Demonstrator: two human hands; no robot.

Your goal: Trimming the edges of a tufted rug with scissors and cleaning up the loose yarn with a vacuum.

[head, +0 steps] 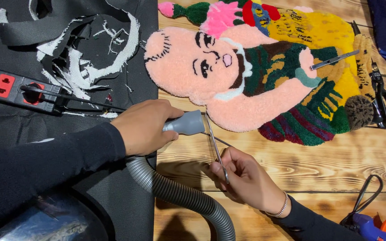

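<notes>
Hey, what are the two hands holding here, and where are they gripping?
The left hand grips the grey vacuum nozzle at its rear, near the hose. The right hand pinches thin metal scissors at their lower end.

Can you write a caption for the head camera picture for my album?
Left hand holds a vacuum nozzle; right hand holds tweezers.

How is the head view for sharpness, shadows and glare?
Head view: sharp on the tufted rug and both hands; the right hand with the tweezers casts a soft shadow on the wooden table; mild glare on the glossy dark casing at bottom left; no motion blur.
</notes>
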